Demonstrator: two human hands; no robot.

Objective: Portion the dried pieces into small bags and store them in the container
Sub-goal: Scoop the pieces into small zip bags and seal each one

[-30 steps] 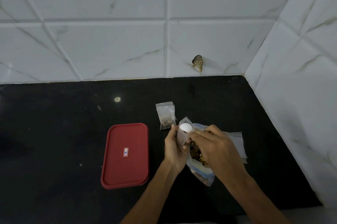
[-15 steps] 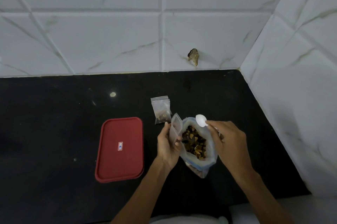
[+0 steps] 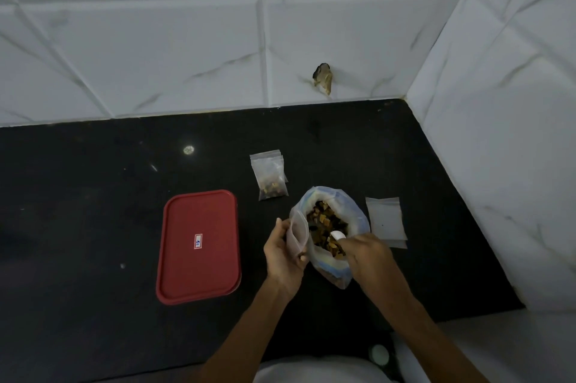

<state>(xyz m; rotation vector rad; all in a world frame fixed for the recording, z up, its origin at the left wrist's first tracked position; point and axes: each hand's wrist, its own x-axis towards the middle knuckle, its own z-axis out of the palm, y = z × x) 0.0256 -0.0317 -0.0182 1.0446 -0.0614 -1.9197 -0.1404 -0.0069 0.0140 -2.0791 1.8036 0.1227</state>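
Observation:
A large clear bag (image 3: 358, 220) full of brown dried pieces (image 3: 324, 223) stands open on the black counter. My right hand (image 3: 367, 255) holds a small white spoon (image 3: 338, 235) whose bowl is down among the pieces. My left hand (image 3: 283, 251) pinches a small clear zip bag (image 3: 297, 234) with its mouth open, right beside the large bag's left rim. Two filled small bags (image 3: 270, 175) lie stacked behind. A container with a red lid (image 3: 199, 245) sits shut to the left.
Empty small zip bags (image 3: 386, 220) lie flat to the right of the large bag. White tiled walls close the counter (image 3: 93, 195) at the back and right, with a chipped spot (image 3: 323, 77) in the back wall. A pale floor shows below the counter's front edge.
My right hand has carried the spoon from the small bag's mouth, over the large bag's far rim, down into the dried pieces. My left hand kept hold of the small bag.

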